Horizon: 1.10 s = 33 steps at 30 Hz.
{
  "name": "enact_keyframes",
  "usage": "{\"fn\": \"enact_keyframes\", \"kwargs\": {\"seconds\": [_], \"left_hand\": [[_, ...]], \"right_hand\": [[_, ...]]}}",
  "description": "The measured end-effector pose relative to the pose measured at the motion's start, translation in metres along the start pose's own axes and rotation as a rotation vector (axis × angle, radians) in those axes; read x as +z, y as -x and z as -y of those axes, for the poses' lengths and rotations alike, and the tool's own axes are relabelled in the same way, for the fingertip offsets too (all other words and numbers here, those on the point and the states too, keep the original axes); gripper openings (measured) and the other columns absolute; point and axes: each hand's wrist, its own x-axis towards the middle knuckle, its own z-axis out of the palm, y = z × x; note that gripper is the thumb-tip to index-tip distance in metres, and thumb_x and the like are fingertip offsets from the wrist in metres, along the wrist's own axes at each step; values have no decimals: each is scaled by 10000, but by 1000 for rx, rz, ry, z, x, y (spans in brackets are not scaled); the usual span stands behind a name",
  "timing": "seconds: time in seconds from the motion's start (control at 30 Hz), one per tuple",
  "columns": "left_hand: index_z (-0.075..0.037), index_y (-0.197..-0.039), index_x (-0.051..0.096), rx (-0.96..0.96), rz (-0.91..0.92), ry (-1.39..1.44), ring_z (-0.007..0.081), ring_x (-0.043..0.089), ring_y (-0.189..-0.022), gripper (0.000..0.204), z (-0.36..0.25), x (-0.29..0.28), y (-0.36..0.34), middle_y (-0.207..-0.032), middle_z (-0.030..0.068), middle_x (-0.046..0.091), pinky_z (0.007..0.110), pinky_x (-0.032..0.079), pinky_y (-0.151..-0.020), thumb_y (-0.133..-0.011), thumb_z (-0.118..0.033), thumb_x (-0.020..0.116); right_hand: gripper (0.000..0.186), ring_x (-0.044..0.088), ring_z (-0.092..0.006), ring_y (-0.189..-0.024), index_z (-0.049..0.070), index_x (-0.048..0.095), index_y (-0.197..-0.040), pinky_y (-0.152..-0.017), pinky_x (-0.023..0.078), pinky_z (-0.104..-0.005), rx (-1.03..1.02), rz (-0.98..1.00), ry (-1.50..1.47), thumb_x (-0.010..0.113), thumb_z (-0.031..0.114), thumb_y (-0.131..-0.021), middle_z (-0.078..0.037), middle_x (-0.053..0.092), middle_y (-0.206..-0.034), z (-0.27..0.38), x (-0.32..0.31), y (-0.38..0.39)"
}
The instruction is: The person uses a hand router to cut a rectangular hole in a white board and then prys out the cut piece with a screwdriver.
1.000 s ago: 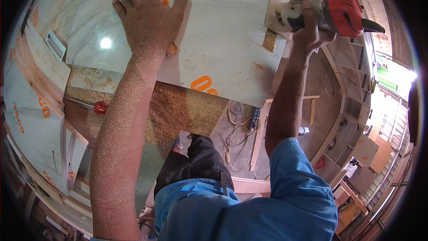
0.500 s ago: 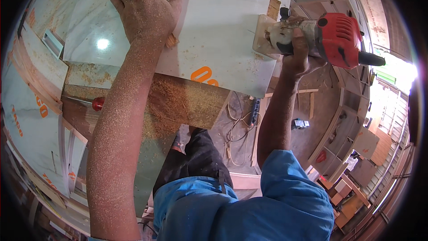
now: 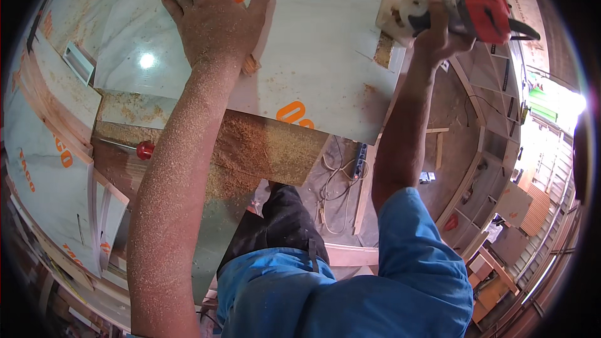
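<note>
My left hand (image 3: 222, 22) lies with fingers spread on a pale marbled panel (image 3: 313, 56) printed with orange lettering. A piece of wood (image 3: 250, 66) pokes out from under its wrist. My right hand (image 3: 435, 31) is wrapped round a red and silver trim router (image 3: 482, 12), held sideways at the panel's far right edge. The router's flat base (image 3: 389, 19) rests against the panel; its bit is hidden. Just below the base, a brown, dusty recess (image 3: 384, 49) shows in the panel. Sawdust coats my left forearm.
Sawdust (image 3: 250, 144) heaps on a brown board below the panel. A screwdriver with a red handle (image 3: 145, 149) lies left of it. A power strip (image 3: 359, 159) and looped cables (image 3: 335, 194) are on the floor. More panels (image 3: 50, 181) stand at the left, cabinet frames (image 3: 491, 75) at the right.
My right hand has moved the router away from me along the panel's right edge, uncovering the brown recess below its base. The left hand remains flat on the panel; the view has shifted slightly.
</note>
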Motion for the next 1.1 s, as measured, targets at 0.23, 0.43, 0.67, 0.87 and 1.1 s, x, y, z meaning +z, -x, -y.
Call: {"fn": "enact_keyframes", "kwargs": {"seconds": [0.23, 0.43, 0.67, 0.87, 1.1], "left_hand": [[45, -1488, 440, 139, -198, -197, 527, 360, -1429, 917, 26, 23, 1, -1437, 371, 412, 612, 265, -1187, -962, -705, 489], [63, -1480, 437, 163, -77, -117, 537, 361, -1417, 904, 15, 11, -3, -1385, 369, 435, 610, 274, -1180, -966, -679, 494], [28, -1505, 425, 152, -174, -186, 524, 349, -1438, 924, 22, 26, -1, -1443, 353, 408, 613, 242, -1206, -969, -725, 459], [-10, -1564, 352, 100, -161, -213, 512, 251, -1517, 960, 22, 32, -1, -1529, 359, 328, 579, 189, -1254, -976, -766, 405], [-1, -1560, 363, 106, -170, -198, 503, 270, -1510, 970, 21, 30, 1, -1520, 362, 339, 600, 195, -1245, -973, -771, 408]], "right_hand": [[395, 698, -196, -783, -56, 654, -1087, -775, 593, -332, 202, 24, -27, 793, 23, -726, -102, 701, -946, 36, 12, 33], [346, 716, -222, -803, -90, 668, -1070, -798, 607, -366, 84, -20, -4, 723, -8, -738, -135, 716, -938, 67, 9, 51], [315, 693, -166, -778, -42, 669, -1038, -773, 588, -325, 168, 9, -62, 766, -5, -741, -69, 701, -912, 37, 22, 28], [359, 661, -139, -762, -12, 630, -1030, -758, 567, -300, 49, -22, -99, 794, -44, -712, -49, 672, -916, -6, 36, -2], [374, 674, -149, -784, -25, 623, -1082, -757, 575, -303, 72, 27, -96, 778, -51, -742, -59, 677, -925, 18, 26, 13]]}}
